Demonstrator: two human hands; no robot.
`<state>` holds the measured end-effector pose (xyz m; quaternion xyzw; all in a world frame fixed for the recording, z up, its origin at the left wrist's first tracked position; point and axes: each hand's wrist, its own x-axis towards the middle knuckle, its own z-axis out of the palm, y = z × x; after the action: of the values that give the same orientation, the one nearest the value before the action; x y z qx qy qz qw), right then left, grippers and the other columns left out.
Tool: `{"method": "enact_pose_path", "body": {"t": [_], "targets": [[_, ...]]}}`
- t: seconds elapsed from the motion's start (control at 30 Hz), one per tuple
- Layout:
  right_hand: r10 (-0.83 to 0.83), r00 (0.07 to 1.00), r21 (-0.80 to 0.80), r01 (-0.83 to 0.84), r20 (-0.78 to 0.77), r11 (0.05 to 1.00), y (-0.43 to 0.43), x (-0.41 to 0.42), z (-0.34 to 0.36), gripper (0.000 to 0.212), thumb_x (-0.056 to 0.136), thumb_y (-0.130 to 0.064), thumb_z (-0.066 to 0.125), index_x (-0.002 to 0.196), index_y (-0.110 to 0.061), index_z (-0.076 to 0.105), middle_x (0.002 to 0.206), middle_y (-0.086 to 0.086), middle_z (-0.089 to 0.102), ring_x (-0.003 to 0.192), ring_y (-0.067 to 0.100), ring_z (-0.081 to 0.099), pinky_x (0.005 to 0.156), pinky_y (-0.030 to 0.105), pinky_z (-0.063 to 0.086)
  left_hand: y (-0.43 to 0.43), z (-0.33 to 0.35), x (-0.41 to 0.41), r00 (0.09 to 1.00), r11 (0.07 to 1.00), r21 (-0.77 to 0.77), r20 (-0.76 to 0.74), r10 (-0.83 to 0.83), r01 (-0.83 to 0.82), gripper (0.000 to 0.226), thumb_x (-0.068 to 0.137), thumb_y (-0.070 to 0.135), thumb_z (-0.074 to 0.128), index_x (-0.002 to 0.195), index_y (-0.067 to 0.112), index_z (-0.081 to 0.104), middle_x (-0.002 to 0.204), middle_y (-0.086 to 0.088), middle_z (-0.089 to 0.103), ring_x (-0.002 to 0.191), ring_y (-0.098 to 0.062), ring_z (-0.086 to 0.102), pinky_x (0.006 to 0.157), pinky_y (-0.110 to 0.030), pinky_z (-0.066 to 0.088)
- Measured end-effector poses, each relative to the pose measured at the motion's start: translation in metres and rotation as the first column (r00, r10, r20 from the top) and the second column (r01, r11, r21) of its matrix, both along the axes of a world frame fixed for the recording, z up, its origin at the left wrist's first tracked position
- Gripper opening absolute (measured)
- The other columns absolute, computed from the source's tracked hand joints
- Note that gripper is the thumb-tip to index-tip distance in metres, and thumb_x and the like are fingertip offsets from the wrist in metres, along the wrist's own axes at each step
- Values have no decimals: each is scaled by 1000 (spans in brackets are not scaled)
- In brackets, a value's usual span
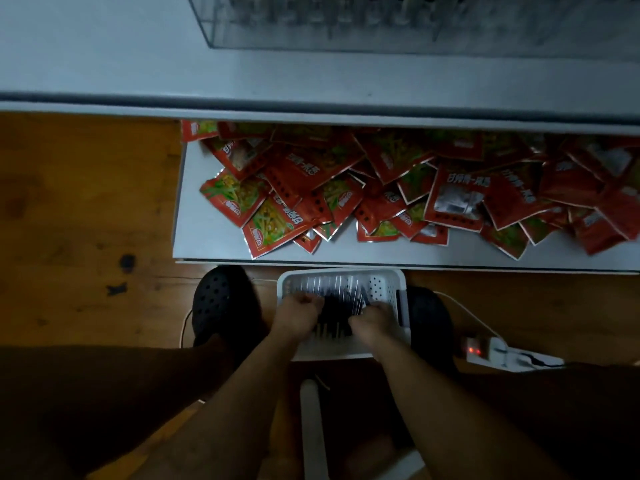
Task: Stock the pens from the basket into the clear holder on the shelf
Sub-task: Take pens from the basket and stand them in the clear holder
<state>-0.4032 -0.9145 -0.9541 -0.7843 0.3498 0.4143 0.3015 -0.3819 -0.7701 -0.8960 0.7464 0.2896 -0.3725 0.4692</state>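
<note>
A white perforated basket [381, 284] sits on the floor between my feet, filled with several dark pens [337, 296] lying side by side. Both hands reach down into it. My left hand [299, 311] is curled over the pens at the basket's left side. My right hand [374, 320] is curled over them at the right side. My fingers hide how many pens each hand grips. The clear holder [263, 32] stands on the top shelf at the upper edge, with several pens upright inside.
A lower shelf [207, 244] carries a heap of red snack packets [381, 188]. My black clogs [221, 299] flank the basket on the wooden floor. A white power strip [498, 355] with a red light lies at the right, its cable running past the basket.
</note>
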Motion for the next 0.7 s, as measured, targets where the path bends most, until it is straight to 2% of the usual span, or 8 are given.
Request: {"method": "enact_pose_path", "body": {"t": [0.1,0.13,0.2,0.33,0.43,0.5,0.57,0.7], "targets": [[-64,989,55,58,131,997,0,-2,19,12,77,-10,67,85,-4,61,93,13,64,79,24,63,67,32,54,1,19,3,997,1000,-13,76,-12,13,22,93,19,56,70,19,58,64,2,56,54,-7,49,42,-14,36],[-78,984,74,67,158,995,-1,-3,26,11,76,-7,67,72,-6,57,80,11,62,73,24,62,63,31,52,1,26,3,995,1000,-18,104,-8,10,25,92,18,55,66,19,56,60,2,54,51,-6,47,42,-14,34],[-90,976,128,65,199,990,0,-4,51,15,77,-4,66,65,-5,57,65,6,57,68,22,59,59,29,47,0,42,1,989,1000,-26,151,-2,6,29,91,19,54,63,18,56,57,2,54,48,-8,47,45,-15,34],[-183,942,223,121,282,967,0,-12,98,9,80,-4,68,81,5,72,80,15,69,74,20,60,64,24,45,0,81,-9,977,998,-62,211,10,3,22,90,23,57,69,16,60,67,-4,58,56,-16,47,57,-25,37],[-303,882,278,208,361,938,-2,-22,131,6,80,-4,72,83,-7,77,82,8,71,72,18,64,66,29,53,3,114,-13,963,996,-84,269,9,15,15,88,19,60,73,19,61,69,-1,57,59,-14,47,54,-23,36],[-354,855,337,230,377,913,-3,-28,151,15,77,2,72,75,-13,72,82,9,70,79,30,68,70,39,58,5,137,-16,948,996,-86,319,-3,32,10,89,20,60,80,18,62,73,-3,58,61,-15,47,52,-22,34],[-393,834,399,232,388,887,-2,-30,172,19,75,5,70,81,-12,65,87,16,69,85,39,68,73,48,57,7,158,-17,923,996,-62,383,-36,64,13,91,26,59,88,14,65,71,-2,56,59,-13,45,51,-21,34],[-398,777,483,140,488,865,5,-18,214,35,81,2,65,110,-16,55,99,12,66,90,28,66,81,43,57,11,207,-11,854,993,-25,512,-89,118,10,92,21,61,91,11,65,69,1,57,59,-9,49,49,-15,39]]}}
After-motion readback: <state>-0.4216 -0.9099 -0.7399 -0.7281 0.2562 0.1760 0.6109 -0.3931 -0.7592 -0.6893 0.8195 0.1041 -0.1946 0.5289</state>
